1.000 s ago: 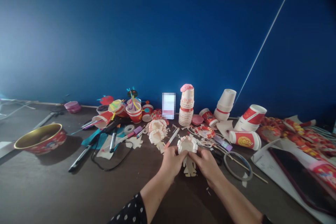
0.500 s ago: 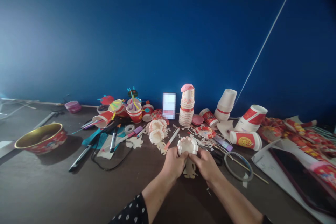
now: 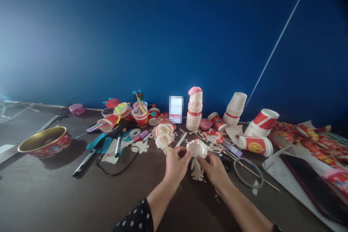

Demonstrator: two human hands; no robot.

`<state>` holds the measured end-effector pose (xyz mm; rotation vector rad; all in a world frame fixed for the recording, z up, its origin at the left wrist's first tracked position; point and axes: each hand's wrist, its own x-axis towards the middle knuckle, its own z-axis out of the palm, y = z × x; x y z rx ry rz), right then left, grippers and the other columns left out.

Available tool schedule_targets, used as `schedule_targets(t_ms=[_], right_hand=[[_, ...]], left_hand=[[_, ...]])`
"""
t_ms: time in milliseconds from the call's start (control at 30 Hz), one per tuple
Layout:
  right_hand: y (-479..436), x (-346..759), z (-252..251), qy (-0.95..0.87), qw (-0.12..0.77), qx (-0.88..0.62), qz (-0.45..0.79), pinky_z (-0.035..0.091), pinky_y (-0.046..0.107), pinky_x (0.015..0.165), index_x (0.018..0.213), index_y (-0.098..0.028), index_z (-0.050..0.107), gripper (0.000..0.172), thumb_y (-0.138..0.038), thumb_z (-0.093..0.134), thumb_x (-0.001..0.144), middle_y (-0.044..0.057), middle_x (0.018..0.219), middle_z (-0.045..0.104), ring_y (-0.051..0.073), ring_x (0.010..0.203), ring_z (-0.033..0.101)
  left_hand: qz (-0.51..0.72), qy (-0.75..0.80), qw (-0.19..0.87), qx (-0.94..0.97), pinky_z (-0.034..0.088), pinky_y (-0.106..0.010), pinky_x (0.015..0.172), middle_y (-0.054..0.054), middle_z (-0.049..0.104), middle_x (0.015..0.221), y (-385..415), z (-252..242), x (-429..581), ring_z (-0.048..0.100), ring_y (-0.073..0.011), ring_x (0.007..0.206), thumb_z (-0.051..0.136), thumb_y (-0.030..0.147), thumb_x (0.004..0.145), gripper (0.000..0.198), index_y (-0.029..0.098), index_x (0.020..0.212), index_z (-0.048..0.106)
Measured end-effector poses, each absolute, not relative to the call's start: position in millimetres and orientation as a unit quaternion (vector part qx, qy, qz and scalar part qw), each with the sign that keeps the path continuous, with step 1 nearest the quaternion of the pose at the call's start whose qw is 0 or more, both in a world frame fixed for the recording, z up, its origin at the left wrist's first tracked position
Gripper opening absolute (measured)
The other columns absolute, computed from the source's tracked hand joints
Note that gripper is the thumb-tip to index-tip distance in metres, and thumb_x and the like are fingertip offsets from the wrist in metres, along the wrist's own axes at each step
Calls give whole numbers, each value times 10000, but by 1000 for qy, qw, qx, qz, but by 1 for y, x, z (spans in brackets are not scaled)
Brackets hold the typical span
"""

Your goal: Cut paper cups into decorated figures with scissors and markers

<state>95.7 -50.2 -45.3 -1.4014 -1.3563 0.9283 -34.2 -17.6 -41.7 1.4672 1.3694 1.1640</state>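
Both hands have slid a little away from the body since a second ago, and the paper figure between them now shows more of its legs. On the near side, the dark table [image 3: 81, 195] lies bare all the way to its front edge, with free room on the left too.

Curled almost shut, the left hand [image 3: 176, 162] has thumb and fingertips pinching the left rim of the fringed paper cup [image 3: 198, 148]. Opposite it, the right hand [image 3: 215, 169] nips the cup's lower right edge between thumb and forefinger, its other fingers folded. The cup sits just above the tabletop, mid-table, with the flat paper figure [image 3: 197, 171] hanging from it.

I judge this piece very light, thin and easily creased. Its cut tabs look likely to bend or tear, so the uncut base seems the safer hold.

Clutter crowds the right: scissors [image 3: 225, 161], a wire ring [image 3: 248, 172] and a skewer [image 3: 261, 179] lie just beside that hand. Farther back stand a cup stack [image 3: 194, 110], a marker [image 3: 117, 145] and a gold bowl [image 3: 43, 144], then the blue wall [image 3: 163, 43].
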Motion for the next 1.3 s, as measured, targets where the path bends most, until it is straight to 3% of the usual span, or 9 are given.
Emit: schedule_targets(t_ms=[367,700,1000,1133,1300], right_hand=[[-49,96,-47,-541,480,-578,378,419,231,523,856,-97,651,305,-336,515,725,24,621,638,178,584,563],[-50,95,-45,-512,491,-576,405,405,219,484,807,-104,650,298,-363,532,720,7,564,615,155,524,536],[-52,94,-43,-507,492,-543,454,441,242,548,881,-106,636,302,-345,511,745,28,651,656,179,595,581],[-51,95,-42,-501,493,-552,448,439,249,537,860,-94,640,292,-330,532,727,32,629,652,180,577,575],[-54,91,-34,-489,502,-543,463,446,263,541,833,-93,646,280,-320,546,705,34,618,654,190,578,585]], left_hand=[[459,549,381,585,359,-211,525,4,581,554,-20,-38,-36,489,-114,536,518,294,657,222,128,691,663],[509,495,508,488,377,-205,524,-2,593,555,-17,-36,-34,488,-98,519,614,272,600,225,116,750,675],[523,485,536,452,342,-195,471,14,538,496,-18,-36,-33,445,-76,470,678,326,559,238,104,633,630],[532,463,574,417,371,-204,500,-12,585,562,-18,-34,-32,488,-91,506,717,328,511,319,101,712,617],[503,476,538,480,310,-197,463,21,509,483,-15,-40,-34,408,-69,462,660,397,577,304,100,631,621]])
